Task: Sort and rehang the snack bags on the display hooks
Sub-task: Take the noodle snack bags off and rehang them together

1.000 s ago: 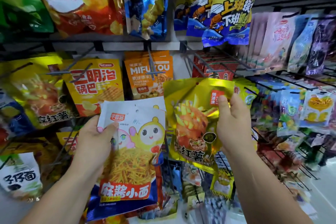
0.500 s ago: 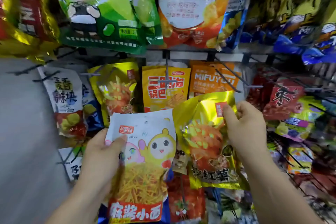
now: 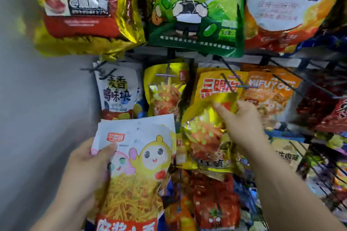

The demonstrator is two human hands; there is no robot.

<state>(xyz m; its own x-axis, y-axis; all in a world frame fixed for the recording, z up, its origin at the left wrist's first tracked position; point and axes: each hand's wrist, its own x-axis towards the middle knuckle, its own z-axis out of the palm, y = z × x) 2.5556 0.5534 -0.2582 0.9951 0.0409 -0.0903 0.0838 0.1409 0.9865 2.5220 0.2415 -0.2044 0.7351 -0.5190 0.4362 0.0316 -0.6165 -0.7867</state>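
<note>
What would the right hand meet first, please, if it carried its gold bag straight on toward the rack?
Probably the yellow-orange bag hanging directly behind the gold bag held by the right hand, or its hook; depth is unclear.

Single head-worn view, facing forward and slightly down, close to the display rack [image 3: 187, 53]; both forearms enter from below.

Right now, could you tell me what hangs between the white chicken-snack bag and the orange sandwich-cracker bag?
In the head view, a yellow fries bag hangs between the white bag and the orange bag.
</note>
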